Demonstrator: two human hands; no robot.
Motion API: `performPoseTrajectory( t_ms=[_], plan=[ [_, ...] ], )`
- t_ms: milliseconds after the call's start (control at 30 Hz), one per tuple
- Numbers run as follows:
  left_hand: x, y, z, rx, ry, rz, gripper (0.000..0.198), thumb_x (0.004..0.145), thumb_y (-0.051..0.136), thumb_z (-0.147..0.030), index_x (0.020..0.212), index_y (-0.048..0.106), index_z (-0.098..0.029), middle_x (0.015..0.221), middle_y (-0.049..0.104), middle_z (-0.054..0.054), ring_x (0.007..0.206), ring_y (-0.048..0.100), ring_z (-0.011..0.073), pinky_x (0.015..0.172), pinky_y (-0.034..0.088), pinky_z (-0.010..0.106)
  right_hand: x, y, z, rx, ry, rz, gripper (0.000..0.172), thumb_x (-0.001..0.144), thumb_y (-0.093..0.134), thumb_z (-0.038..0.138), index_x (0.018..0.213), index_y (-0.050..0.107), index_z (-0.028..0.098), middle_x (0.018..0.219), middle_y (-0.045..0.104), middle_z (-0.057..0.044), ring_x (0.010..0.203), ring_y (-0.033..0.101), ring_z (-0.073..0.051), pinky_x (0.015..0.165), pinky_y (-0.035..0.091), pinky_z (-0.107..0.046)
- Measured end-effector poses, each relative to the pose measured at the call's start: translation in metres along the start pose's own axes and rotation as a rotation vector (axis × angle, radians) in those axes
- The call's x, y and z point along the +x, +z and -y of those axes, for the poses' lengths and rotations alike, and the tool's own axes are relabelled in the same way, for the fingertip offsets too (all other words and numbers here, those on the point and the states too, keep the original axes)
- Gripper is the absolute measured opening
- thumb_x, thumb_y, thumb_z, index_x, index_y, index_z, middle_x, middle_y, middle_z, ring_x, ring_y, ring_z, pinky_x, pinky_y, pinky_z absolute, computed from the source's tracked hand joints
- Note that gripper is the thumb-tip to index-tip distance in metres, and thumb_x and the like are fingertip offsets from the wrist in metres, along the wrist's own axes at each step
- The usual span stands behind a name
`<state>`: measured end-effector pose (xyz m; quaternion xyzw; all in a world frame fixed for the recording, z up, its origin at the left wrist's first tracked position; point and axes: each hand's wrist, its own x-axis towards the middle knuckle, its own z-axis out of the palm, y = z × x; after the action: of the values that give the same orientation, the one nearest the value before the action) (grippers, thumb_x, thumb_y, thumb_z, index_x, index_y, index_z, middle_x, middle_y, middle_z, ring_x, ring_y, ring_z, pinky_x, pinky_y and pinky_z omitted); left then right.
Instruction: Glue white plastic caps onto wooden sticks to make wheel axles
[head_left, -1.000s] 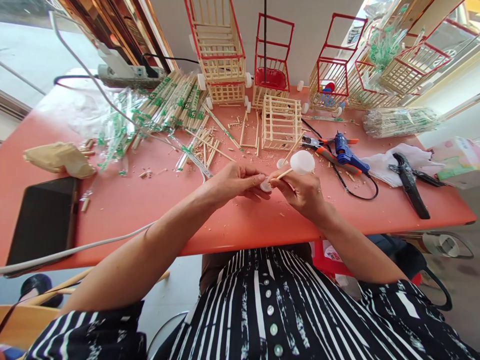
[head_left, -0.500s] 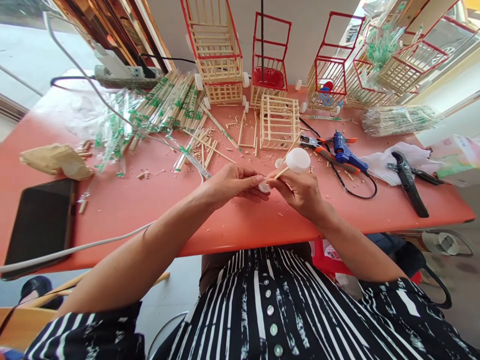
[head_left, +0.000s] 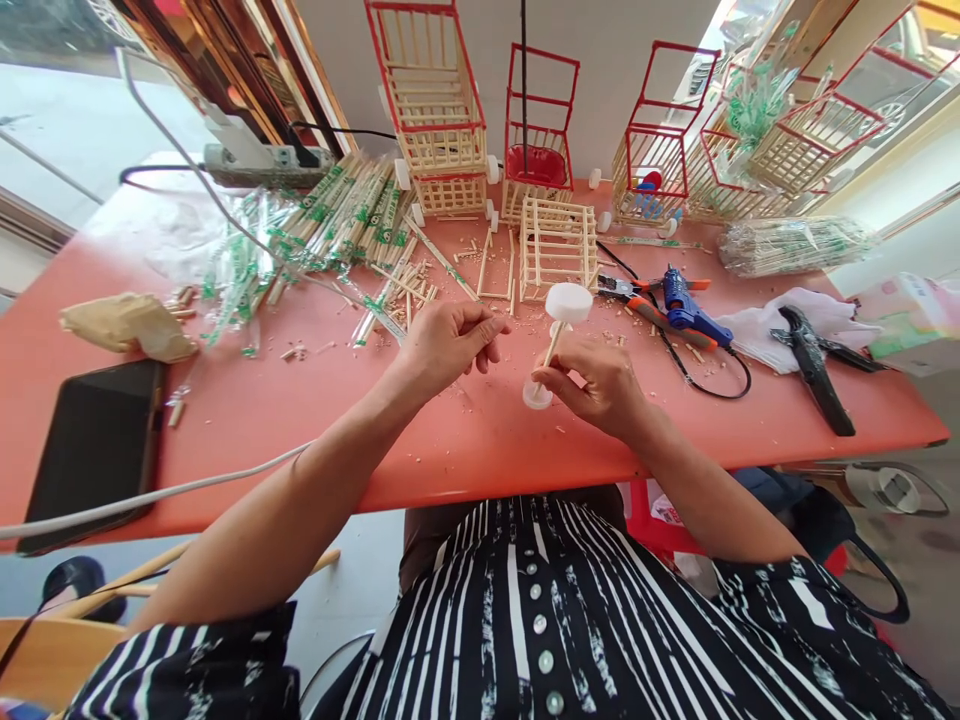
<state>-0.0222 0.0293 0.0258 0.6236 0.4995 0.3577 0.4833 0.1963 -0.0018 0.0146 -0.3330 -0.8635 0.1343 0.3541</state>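
Note:
My right hand (head_left: 600, 375) pinches a thin wooden stick (head_left: 553, 345) between thumb and fingers. The stick stands tilted, with a white round cap (head_left: 568, 302) on its upper end and a second, translucent white cap (head_left: 537, 394) at its lower end, low over the table's front part. To the left, my left hand (head_left: 457, 340) hovers apart from the stick, holding nothing, its fingers loosely curled. Behind the stick, another white cap (head_left: 560, 329) is partly hidden. A small wooden-stick basket frame (head_left: 559, 245) stands just beyond my hands.
Finished stick carts (head_left: 439, 130) with red rims line the wall. Wrapped chopsticks (head_left: 349, 215) and cut pieces lie at back left. A blue glue gun (head_left: 686, 305), pliers (head_left: 621, 288) and a black clamp-like tool (head_left: 814, 370) are at right. A phone (head_left: 94, 450) lies at left.
My left hand has let go of the lower cap and drawn back to the left. My right hand has tipped the capped stick more upright.

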Motion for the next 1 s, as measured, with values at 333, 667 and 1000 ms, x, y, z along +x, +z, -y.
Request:
performPoseTrajectory(
  t_ms=[333,667,1000],
  plan=[
    [-0.004,-0.003,-0.002,-0.262,0.021,0.189,0.025,0.079,0.077,-0.034,0.093,0.078,-0.013,0.068,0.068,0.002,0.055,0.059,0.0088,0.05,0.046,0.019,0.005,-0.006,0.006,0.252,0.182,0.137,0.05,0.101,0.055,0.058,0.072,0.061,0.017,0.065,0.059,0.001,0.062,0.051,-0.01,0.062,0.037,-0.024],
    [0.003,-0.011,0.002,-0.159,0.068,-0.065,0.019,0.079,0.07,-0.022,0.091,0.079,-0.011,0.072,0.07,0.003,0.061,0.06,0.0098,0.052,0.046,0.019,0.01,-0.014,0.002,0.285,0.254,0.317,0.052,0.102,0.052,0.057,0.068,0.053,0.018,0.062,0.048,0.004,0.06,0.043,-0.009,0.061,0.033,-0.024],
    [0.009,-0.017,0.006,-0.097,0.116,-0.157,0.021,0.079,0.067,-0.021,0.092,0.079,-0.01,0.075,0.073,0.006,0.061,0.061,0.0101,0.05,0.045,0.018,0.002,-0.048,0.018,0.061,0.204,0.579,0.042,0.106,0.049,0.044,0.073,0.052,0.018,0.066,0.05,0.004,0.062,0.044,-0.01,0.066,0.03,-0.026]
  ],
)
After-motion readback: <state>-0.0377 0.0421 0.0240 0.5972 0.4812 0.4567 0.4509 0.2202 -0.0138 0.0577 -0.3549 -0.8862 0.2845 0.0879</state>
